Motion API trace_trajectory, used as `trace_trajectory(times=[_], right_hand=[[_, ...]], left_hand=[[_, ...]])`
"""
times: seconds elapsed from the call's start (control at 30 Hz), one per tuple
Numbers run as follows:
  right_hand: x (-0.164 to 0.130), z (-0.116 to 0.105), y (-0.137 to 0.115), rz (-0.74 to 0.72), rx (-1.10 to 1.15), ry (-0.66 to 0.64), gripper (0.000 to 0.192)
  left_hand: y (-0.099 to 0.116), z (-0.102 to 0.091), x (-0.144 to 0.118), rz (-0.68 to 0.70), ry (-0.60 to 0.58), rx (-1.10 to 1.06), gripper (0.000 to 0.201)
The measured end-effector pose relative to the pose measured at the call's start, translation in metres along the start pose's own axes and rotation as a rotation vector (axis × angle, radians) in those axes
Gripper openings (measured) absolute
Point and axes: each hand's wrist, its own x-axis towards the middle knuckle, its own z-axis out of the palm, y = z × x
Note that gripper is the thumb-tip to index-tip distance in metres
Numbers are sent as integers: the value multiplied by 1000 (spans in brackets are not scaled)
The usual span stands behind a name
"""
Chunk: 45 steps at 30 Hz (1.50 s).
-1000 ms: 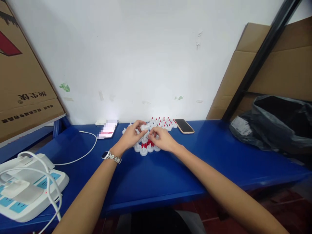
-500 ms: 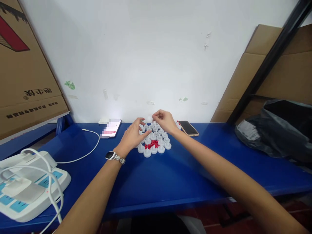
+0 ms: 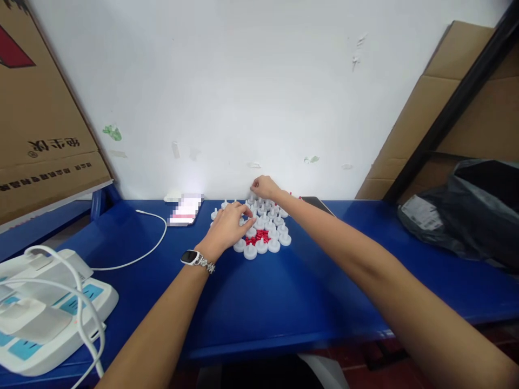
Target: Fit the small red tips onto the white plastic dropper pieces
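Observation:
Many white spouted caps (image 3: 274, 246) stand close together on the blue table, with a small heap of red pieces (image 3: 259, 236) among the front ones. My left hand (image 3: 229, 227) hovers over the left side of the caps, fingers curved, thumb and forefinger a little apart. White caps show behind and under its fingertips; I see none gripped. At the far edge of the group, by the wall, my right hand (image 3: 264, 187) has its thumb and forefinger pinched together. Whatever is in that pinch is too small or hidden to name.
On the left lie a lit phone (image 3: 186, 209), a white cable (image 3: 165, 232) and a large power strip (image 3: 103, 302). A dark phone (image 3: 316, 203) is partly behind my right forearm. Cardboard (image 3: 52, 108) leans at left; a dark plastic bag (image 3: 466, 216) sits at right.
My right hand has shifted slightly left and back toward the wall, still pinched. My left hand has lowered and come nearer, thumb and forefinger closer together. The camera view has shifted slightly.

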Motion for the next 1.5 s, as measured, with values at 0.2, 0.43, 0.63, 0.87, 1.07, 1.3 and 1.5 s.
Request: trace_trajectory(times=[0.2, 0.43, 0.63, 0.87, 1.07, 1.3, 1.5], right_hand=[[-7, -5, 13, 166, -113, 59, 31], [-10, -5, 8, 191, -75, 97, 21], [-57, -38, -6, 54, 543, 207, 14], [-145, -40, -24, 29, 1167, 58, 32], [-161, -35, -20, -92, 1024, 58, 38], [-157, -29, -17, -82, 1065, 65, 49], [-162, -31, -28, -94, 1049, 126, 52]], left_hand=[[3, 1, 1, 29, -5, 17, 21], [0, 2, 3, 5, -9, 26, 21], [8, -1, 0, 16, 177, -29, 33], [26, 5, 0, 112, 186, -281, 37], [33, 0, 0, 137, 118, -332, 35], [37, -9, -1, 191, 109, -344, 42], [41, -6, 0, 154, 95, -510, 31]])
